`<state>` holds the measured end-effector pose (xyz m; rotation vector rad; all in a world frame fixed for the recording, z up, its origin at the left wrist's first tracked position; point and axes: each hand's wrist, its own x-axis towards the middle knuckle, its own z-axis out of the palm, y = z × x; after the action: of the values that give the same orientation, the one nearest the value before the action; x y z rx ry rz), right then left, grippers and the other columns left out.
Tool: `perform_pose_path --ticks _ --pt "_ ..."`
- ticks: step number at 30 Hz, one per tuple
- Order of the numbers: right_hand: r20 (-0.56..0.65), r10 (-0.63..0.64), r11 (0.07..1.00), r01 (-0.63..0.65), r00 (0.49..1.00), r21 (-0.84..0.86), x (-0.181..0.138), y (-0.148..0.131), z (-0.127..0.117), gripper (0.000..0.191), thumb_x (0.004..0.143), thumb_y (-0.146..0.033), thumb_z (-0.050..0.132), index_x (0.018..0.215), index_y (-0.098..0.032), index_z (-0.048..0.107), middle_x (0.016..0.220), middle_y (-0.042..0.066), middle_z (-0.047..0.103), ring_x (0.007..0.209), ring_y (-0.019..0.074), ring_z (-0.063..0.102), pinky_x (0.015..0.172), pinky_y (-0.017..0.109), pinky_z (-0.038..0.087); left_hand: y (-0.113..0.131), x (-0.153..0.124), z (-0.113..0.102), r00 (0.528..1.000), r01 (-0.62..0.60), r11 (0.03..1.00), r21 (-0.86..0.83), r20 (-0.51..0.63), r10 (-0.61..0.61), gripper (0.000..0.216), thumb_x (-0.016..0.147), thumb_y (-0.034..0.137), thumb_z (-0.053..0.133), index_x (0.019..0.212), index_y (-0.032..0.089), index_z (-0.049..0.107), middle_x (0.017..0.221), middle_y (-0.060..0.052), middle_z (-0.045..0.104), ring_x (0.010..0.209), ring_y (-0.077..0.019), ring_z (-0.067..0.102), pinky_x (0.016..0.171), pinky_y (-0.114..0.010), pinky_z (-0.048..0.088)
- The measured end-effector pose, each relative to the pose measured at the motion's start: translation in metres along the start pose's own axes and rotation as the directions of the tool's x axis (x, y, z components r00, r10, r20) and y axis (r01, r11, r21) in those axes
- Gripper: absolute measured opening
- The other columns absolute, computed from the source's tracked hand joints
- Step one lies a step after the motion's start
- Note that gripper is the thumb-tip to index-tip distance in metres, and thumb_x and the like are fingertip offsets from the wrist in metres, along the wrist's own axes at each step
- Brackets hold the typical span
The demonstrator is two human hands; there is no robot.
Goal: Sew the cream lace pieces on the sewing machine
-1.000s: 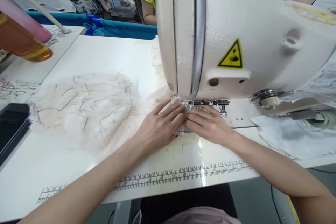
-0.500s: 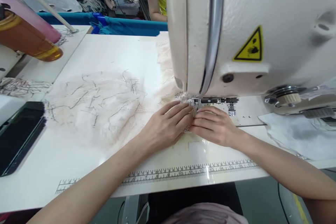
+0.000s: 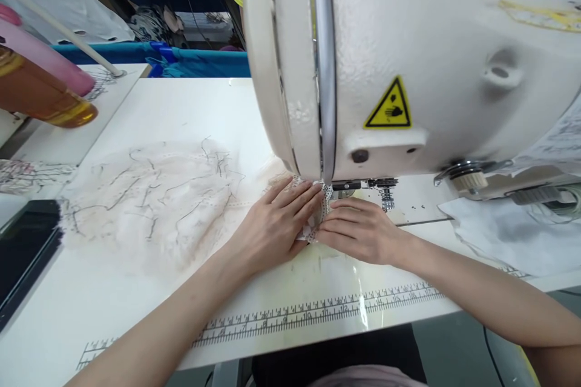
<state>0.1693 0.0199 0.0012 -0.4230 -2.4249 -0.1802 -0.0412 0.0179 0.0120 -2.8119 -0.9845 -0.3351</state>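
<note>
Lace fabric [image 3: 154,205], pale and strewn with dark loose threads, spreads over the middle of the white worktop [image 3: 181,103]. Its right end runs under the head of the big cream sewing machine [image 3: 408,42] on the worktop's right side. The left hand [image 3: 272,227] and right hand [image 3: 358,231] lie flat there, fingers stretched out and pressing down, not clenched, fingertips meeting over a dotted lace strip [image 3: 319,213]. A printed ruler [image 3: 318,313] follows the front edge.
</note>
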Motion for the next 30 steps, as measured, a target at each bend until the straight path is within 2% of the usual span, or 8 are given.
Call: perform_pose_path --ticks 12,24,30 --pt "-0.029 0.018 0.999 -0.019 0.999 -0.040 -0.002 0.000 0.003 0.012 0.085 -0.008 0.058 0.080 -0.018 0.063 0.073 -0.005 0.070 0.072 0.0087 0.061 0.073 0.025 0.054 0.002 0.002 -0.002 0.999 0.029 1.000 0.001 0.037 -0.029 0.051 0.087 0.031 0.042 0.132 0.009 0.051 0.136 -0.010 0.052 0.124 -0.0288 0.050 0.109 -0.049 0.033" --pt "0.030 0.105 0.992 -0.103 0.994 -0.078 -0.013 0.001 0.004 0.018 0.086 -0.005 0.052 0.081 -0.020 0.061 0.072 -0.005 0.067 0.074 0.0098 0.059 0.076 0.027 0.052 0.011 0.005 0.000 0.997 0.077 0.997 0.026 0.003 -0.077 0.053 0.087 0.032 0.043 0.133 0.007 0.050 0.130 -0.013 0.058 0.121 -0.0304 0.052 0.107 -0.051 0.035" --pt "0.047 0.101 0.989 -0.095 0.994 -0.113 -0.015 0.007 0.001 0.021 0.084 -0.002 0.050 0.079 -0.019 0.060 0.071 -0.005 0.064 0.075 0.0096 0.058 0.074 0.025 0.049 0.016 0.008 0.000 0.996 0.091 0.994 0.054 -0.015 -0.091 0.051 0.088 0.035 0.045 0.131 0.007 0.052 0.127 -0.014 0.060 0.120 -0.0318 0.053 0.106 -0.051 0.036"
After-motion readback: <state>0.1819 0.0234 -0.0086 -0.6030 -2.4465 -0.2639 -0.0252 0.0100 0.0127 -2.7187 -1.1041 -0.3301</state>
